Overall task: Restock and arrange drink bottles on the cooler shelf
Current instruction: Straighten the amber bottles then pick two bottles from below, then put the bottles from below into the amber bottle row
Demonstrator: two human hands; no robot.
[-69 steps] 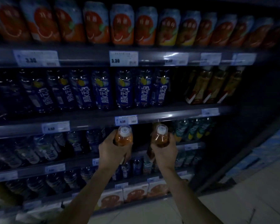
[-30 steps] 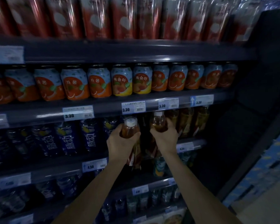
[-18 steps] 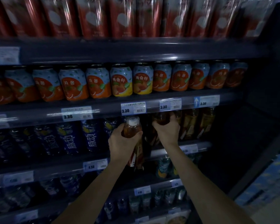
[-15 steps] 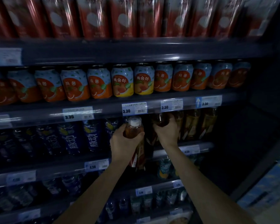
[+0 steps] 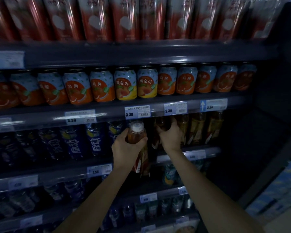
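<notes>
My left hand [image 5: 127, 149] grips an amber tea bottle with a white cap [image 5: 136, 134] by its shoulder, upright, just in front of the middle shelf [image 5: 202, 153]. My right hand [image 5: 170, 137] holds a second amber bottle [image 5: 163, 124], pushed in under the price rail so its cap is hidden. That bottle stands next to a row of like amber bottles [image 5: 197, 128] on the same shelf.
Blue-labelled bottles [image 5: 76, 142] fill the shelf left of my hands. Fruit drink cans [image 5: 124, 83] line the shelf above, tall red cans [image 5: 124, 19] the top one. Price tags [image 5: 137, 111] run along the rails. Lower shelves hold small dark bottles. The cooler's dark side wall [image 5: 267, 132] is at right.
Both hands rose from the lower shelf level to the amber-bottle shelf. My right hand has pushed its bottle in under the rail; my left bottle stays in front.
</notes>
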